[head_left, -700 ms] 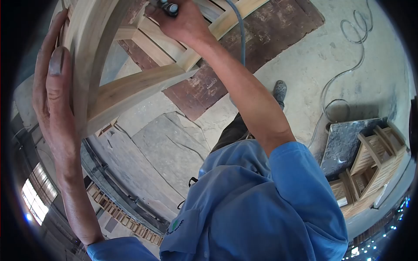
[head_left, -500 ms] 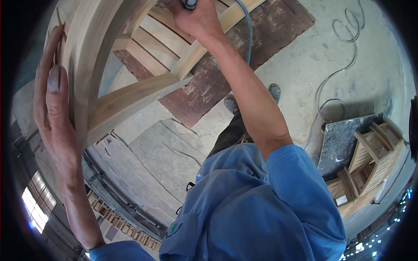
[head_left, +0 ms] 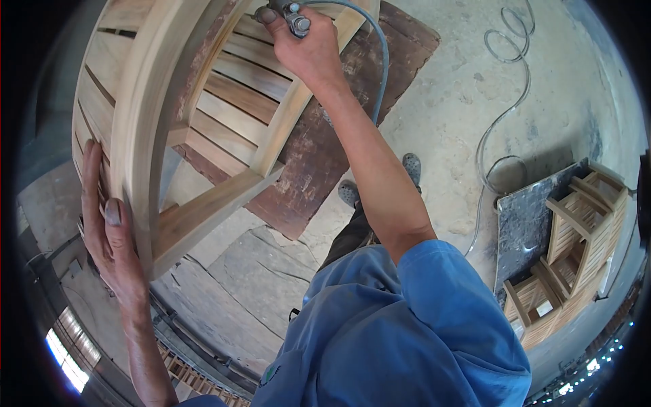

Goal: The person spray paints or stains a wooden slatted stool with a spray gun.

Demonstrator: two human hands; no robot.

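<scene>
A pale wooden slatted chair (head_left: 146,95) fills the upper left, with its seat slats (head_left: 234,102) visible beyond the curved rail. My left hand (head_left: 112,237) lies along the outer side of the rail, fingers stretched over the slats and thumb near the rail's edge. Above the seat, my right hand (head_left: 312,54) is wrapped round a metal air tool (head_left: 297,22). From the tool a blue-grey hose (head_left: 385,68) curves down past the wrist. The tool's working end is hidden behind the rail and the frame's top edge.
A worn brown sheet (head_left: 305,176) lies on the concrete floor under the chair. On the right, a thin coiled hose (head_left: 485,142) runs across the floor. Slatted wooden furniture (head_left: 576,237) stands beside a dark, stained board (head_left: 525,217). My shoes (head_left: 349,193) are near the sheet.
The view has shifted, showing more of the chair's outer slats. My left hand sits lower in the picture, still against the chair. My right hand keeps hold of the air tool.
</scene>
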